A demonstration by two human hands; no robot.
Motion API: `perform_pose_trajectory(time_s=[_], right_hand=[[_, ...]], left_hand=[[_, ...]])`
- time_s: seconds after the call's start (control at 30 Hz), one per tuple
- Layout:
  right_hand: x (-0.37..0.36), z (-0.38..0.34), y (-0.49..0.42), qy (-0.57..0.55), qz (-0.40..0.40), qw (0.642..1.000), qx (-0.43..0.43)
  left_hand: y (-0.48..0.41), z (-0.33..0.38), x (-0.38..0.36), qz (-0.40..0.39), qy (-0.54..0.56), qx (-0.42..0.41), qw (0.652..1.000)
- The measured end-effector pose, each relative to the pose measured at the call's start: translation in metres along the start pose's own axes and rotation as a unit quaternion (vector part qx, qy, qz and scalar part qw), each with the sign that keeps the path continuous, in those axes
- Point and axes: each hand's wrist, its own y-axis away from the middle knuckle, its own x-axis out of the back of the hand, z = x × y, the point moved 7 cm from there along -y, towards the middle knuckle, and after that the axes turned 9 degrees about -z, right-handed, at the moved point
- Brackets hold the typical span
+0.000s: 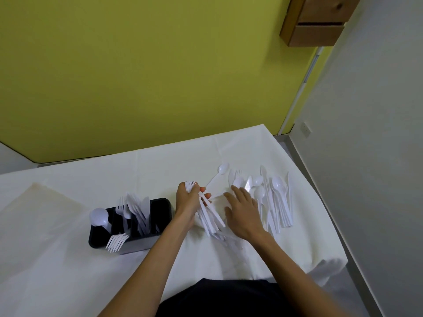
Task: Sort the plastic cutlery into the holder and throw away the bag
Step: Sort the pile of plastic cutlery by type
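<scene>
A black cutlery holder (pixel 163 209) stands on the white table at centre left, with white spoons, forks and knives in its compartments and several forks leaning out at its front. My left hand (pixel 186 204) grips a bundle of white plastic forks (pixel 209 216), tines up and handles fanned down to the right. My right hand (pixel 242 212) hovers with fingers spread over the loose pile of white cutlery (pixel 274 197) on the right. A clear plastic bag (pixel 229 240) lies crumpled under the bundle's handles.
The white tablecloth (pixel 68 271) covers the table; its right edge runs diagonally beside a grey floor. A clear flat sheet (pixel 39 202) lies at far left. A yellow wall stands behind the table, with a wooden drawer box (pixel 318 21) at top right.
</scene>
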Motion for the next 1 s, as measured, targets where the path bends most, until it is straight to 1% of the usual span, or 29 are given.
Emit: perform_pose_trajectory(time_s=[0.07,0.17,0.23,0.27,0.37,0.4,0.47,0.6,0.77,0.9,1.0], right_hand=[[-0.004,0.012,0.001,0.025,-0.001,1.000,-0.017],[-0.013,0.007,0.001,0.032,-0.039,0.998,0.047],[-0.011,0.006,-0.001,0.026,-0.044,0.997,0.063],[-0.005,0.010,-0.002,0.020,-0.028,0.998,0.055],[0.023,0.022,-0.004,-0.004,0.055,0.998,0.015],[0.031,0.026,-0.005,-0.015,0.068,0.998,-0.001],[0.040,0.032,-0.010,-0.024,0.077,0.996,-0.029],[0.046,0.036,-0.019,0.000,0.088,0.994,-0.059],[0.049,0.032,-0.031,0.034,0.113,0.989,-0.093],[0.045,0.029,-0.038,0.096,0.092,0.986,-0.101],[0.044,0.034,-0.037,0.110,0.084,0.984,-0.110]], left_hand=[[0.000,0.002,0.002,0.014,-0.008,-0.002,1.000],[-0.002,0.003,-0.001,0.009,-0.016,0.000,1.000],[-0.002,0.004,-0.003,0.002,-0.018,0.003,1.000],[-0.002,0.004,-0.003,-0.001,-0.014,0.005,1.000],[-0.001,0.004,-0.001,-0.001,0.010,0.016,1.000],[-0.001,0.004,0.001,0.002,0.019,0.022,1.000],[-0.001,0.002,0.001,0.001,0.039,0.035,0.999],[-0.001,0.001,-0.002,-0.007,0.067,0.049,0.997],[0.003,-0.001,-0.005,-0.009,0.063,0.051,0.997],[0.007,-0.004,-0.007,-0.013,0.068,0.057,0.996],[0.006,-0.003,-0.004,-0.011,0.071,0.057,0.996]])
